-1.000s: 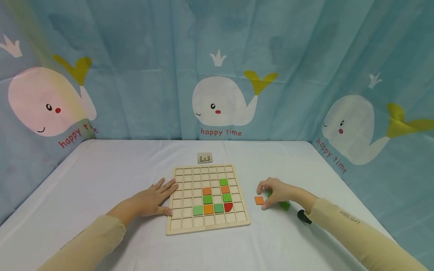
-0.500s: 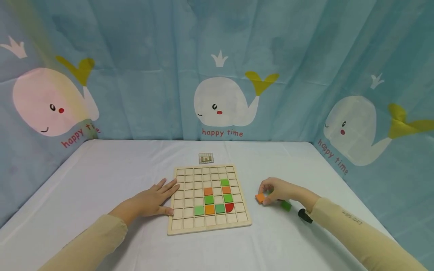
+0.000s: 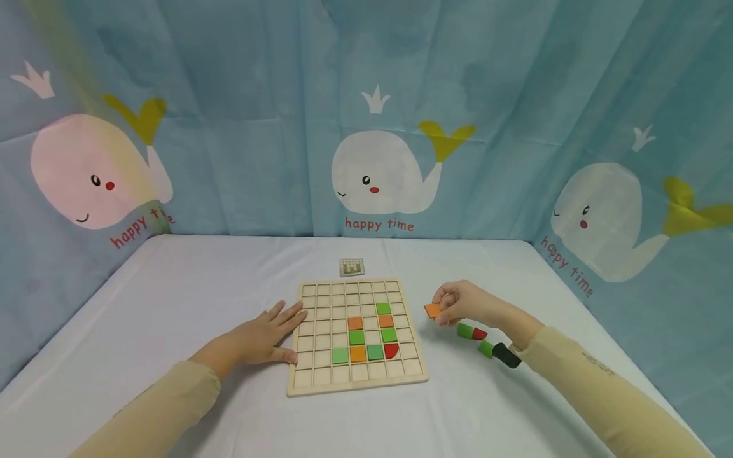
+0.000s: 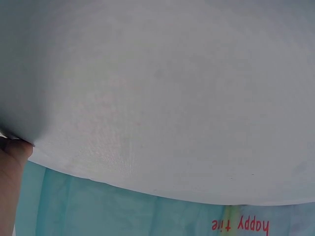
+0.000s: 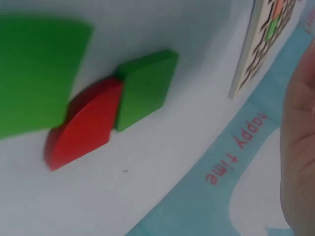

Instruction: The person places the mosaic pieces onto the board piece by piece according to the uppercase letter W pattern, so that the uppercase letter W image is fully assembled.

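My right hand [image 3: 466, 302] pinches an orange square tile [image 3: 432, 311] between thumb and fingers, a little right of the wooden grid board [image 3: 321, 378]. My left hand [image 3: 258, 337] lies with fingers spread, its fingertips and thumb on the board's left edge. Several green, orange and red tiles sit in the board's cells, among them a red quarter-round tile [image 3: 391, 350] and an orange tile [image 3: 357, 353]. In the right wrist view, a green square tile [image 5: 147, 91] lies against a red quarter-round tile [image 5: 88, 123], with another green tile [image 5: 39, 73] close to the camera.
Beneath the right forearm, a green tile [image 3: 485, 348] lies beside a black object [image 3: 506, 355] on the white cloth [image 3: 240, 413]. A small card with a grid pattern [image 3: 352, 267] is behind the board. Curtains with whales [image 3: 378, 172] surround the table.
My right hand has taken up the orange tile from the cloth and carried it away from me and slightly left. The loose tiles under it now show. My left hand stays on the board.
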`<state>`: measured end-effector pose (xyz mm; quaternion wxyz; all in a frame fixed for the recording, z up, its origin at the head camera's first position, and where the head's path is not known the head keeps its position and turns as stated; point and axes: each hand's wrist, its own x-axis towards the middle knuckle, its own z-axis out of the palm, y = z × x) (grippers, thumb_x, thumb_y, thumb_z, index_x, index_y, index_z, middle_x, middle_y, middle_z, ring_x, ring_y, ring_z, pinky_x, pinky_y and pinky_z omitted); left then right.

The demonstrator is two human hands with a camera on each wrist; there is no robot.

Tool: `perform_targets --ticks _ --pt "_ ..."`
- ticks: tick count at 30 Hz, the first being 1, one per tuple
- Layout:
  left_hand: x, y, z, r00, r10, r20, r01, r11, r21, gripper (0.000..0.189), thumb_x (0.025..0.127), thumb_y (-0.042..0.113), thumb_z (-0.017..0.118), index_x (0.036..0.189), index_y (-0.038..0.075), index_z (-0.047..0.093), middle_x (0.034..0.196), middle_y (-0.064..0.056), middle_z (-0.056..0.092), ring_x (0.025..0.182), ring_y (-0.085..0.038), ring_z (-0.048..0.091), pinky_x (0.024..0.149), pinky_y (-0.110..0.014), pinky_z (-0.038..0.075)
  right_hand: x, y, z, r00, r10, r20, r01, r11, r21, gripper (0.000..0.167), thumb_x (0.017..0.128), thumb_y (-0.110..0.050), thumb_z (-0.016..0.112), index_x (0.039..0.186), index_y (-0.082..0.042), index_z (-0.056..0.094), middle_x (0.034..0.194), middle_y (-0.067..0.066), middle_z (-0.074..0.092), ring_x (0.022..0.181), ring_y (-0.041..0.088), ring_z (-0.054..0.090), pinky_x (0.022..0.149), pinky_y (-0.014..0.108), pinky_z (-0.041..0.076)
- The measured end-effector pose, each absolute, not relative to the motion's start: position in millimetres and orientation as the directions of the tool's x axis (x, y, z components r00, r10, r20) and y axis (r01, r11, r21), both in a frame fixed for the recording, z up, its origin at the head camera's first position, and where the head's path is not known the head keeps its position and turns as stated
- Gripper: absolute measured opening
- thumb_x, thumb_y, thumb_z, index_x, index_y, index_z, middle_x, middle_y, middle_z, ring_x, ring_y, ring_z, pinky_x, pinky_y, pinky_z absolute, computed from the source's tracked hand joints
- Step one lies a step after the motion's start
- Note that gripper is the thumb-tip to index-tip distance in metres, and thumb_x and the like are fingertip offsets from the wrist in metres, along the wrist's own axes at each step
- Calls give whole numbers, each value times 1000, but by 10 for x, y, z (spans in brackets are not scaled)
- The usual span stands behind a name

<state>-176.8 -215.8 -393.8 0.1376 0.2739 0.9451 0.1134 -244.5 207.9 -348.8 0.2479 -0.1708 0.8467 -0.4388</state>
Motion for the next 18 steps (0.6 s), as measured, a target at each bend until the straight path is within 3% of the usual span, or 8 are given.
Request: perform_targets --ticks 10,18 --pt "-1740 -2165 -3910 -814 547 -196 483 824 295 94 87 63 54 154 4 23 160 -18 12 142 -50 9 110 -64 20 -2455 1783 -3403 -780 -559 -282 -45 499 -866 29 90 3 64 119 6 60 94 8 68 81 22 67 77 36 55" --pt "-1733 -2139 -3878 -813 544 -209 476 827 299 93 88 62 54 154 4 23 161 -17 11 143 -49 8 110 -63 20 -2446 1566 -3405 -754 -584 -300 -49 506 -861 34 91 4 60 125 6 61 88 5 63 78 17 60 77 36 49"
